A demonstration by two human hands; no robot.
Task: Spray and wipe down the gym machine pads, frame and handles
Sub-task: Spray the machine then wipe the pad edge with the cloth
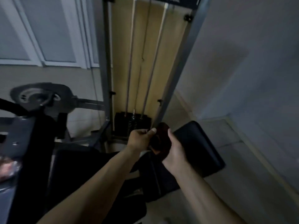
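Both hands meet in front of the gym machine, holding a dark, reddish cloth (161, 136) bunched up between them in the air. The left hand (140, 138) pinches the cloth's upper left edge, its thumb pressed against curled fingers. The right hand (174, 152) grips the cloth from the other side with its fingers wrapped round the bundle. The cloth hangs just in front of the base of the machine's grey frame (178, 62), which rises as a slanted post toward the top of the view. To the left of that post, a black weight stack (132, 123) sits low, with thin metal rods (129, 70) running upward from it against a pale yellow panel. A black pad (197, 147) lies tilted just to the right of the right hand, beside the grey wall (242, 62) and above the tiled floor (234, 167). Farther left, a round grey disc (38, 94) on an arm shows blurred, and the dim light hides the machine's darker parts below it.
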